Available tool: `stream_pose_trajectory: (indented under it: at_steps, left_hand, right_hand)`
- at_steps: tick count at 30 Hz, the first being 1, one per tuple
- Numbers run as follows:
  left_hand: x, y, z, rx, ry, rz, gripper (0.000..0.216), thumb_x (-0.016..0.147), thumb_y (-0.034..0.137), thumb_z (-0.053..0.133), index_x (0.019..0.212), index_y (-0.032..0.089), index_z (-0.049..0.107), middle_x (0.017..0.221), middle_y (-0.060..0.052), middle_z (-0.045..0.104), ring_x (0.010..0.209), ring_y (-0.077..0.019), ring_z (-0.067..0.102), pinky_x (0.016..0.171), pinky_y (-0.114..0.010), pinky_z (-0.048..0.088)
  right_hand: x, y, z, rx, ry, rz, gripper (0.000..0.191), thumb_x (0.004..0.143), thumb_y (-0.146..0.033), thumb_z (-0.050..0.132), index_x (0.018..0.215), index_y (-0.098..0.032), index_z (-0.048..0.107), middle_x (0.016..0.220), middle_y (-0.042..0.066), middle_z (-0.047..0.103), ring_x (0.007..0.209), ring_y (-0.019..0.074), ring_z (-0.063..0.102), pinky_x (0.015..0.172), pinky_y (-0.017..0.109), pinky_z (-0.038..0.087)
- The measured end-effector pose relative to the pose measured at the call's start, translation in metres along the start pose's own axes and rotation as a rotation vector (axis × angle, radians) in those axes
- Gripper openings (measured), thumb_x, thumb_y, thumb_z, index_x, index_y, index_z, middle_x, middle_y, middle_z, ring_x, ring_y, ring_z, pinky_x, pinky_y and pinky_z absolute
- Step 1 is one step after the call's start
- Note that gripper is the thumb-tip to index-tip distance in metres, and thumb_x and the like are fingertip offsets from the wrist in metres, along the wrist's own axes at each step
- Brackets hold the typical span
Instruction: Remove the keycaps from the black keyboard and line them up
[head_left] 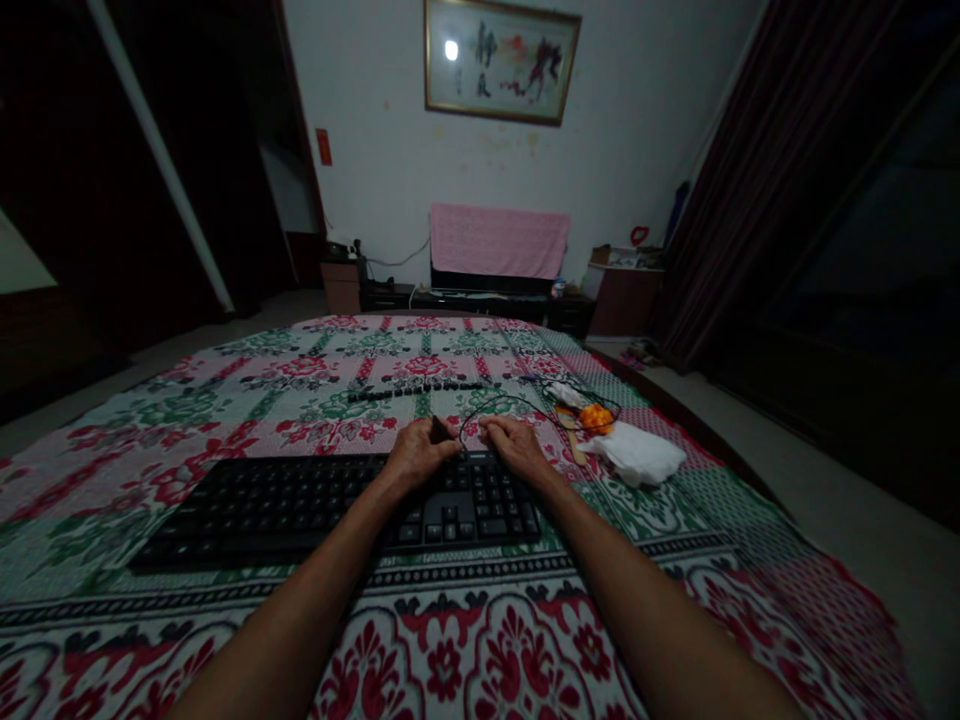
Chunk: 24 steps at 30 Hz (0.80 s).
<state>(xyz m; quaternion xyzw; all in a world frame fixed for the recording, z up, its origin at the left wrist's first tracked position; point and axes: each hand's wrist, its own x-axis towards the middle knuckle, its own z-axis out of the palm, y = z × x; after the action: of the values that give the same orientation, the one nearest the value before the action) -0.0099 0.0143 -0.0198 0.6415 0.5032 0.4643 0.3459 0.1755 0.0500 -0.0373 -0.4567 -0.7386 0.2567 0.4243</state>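
Note:
A black keyboard (300, 505) lies across the patterned cloth in front of me, its number pad to the right. Over its upper edge, my left hand (420, 452) is closed with a small dark piece (441, 430) showing between thumb and fingers. My right hand (514, 443) has its fingers curled together above the number pad's top corner; what they hold, if anything, is hidden. A thin black cable (499, 400) arches from between the hands toward the right. Beyond them, several small black keycaps (420, 390) stand in a line on the cloth.
To the right lie crumpled white tissue (641, 455), an orange bundle (596, 418), a flat wooden stick (574, 440) and looped cable. The red, green and white cloth (442, 640) covers the table. A pink towel (499, 240) hangs over a screen by the far wall.

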Motion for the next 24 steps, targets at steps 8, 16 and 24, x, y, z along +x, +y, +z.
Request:
stream_pose_trajectory:
  at_steps: [8, 16, 24]
  left_hand:
    - [-0.005, 0.005, 0.000, 0.152, -0.028, 0.074, 0.014, 0.064, 0.028, 0.060, 0.073, 0.018, 0.062, 0.069, -0.001, 0.063, 0.068, -0.0154, 0.058, 0.063, -0.024, 0.042]
    - [0.003, 0.010, 0.000, 0.233, -0.031, 0.104, 0.014, 0.062, 0.027, 0.060, 0.072, 0.018, 0.061, 0.062, 0.000, 0.059, 0.061, -0.0146, 0.053, 0.056, -0.024, 0.038]
    - [0.008, 0.003, -0.003, 0.088, -0.020, -0.037, 0.024, 0.059, 0.033, 0.063, 0.075, 0.015, 0.059, 0.065, 0.000, 0.060, 0.062, -0.0146, 0.054, 0.057, -0.025, 0.040]
  right_hand:
    - [0.001, 0.004, 0.002, -0.020, 0.009, -0.026, 0.028, 0.081, -0.025, 0.041, 0.092, -0.019, 0.066, 0.079, 0.001, 0.068, 0.080, 0.0156, 0.061, 0.074, 0.026, 0.047]
    - [0.001, 0.000, 0.001, -0.025, 0.005, -0.026, 0.027, 0.080, -0.023, 0.042, 0.090, -0.022, 0.067, 0.084, 0.000, 0.068, 0.084, 0.0159, 0.061, 0.074, 0.026, 0.047]
    - [0.002, -0.006, -0.002, -0.043, -0.021, -0.043, 0.025, 0.078, -0.021, 0.045, 0.086, -0.020, 0.068, 0.085, 0.001, 0.068, 0.084, 0.0162, 0.060, 0.077, 0.028, 0.045]
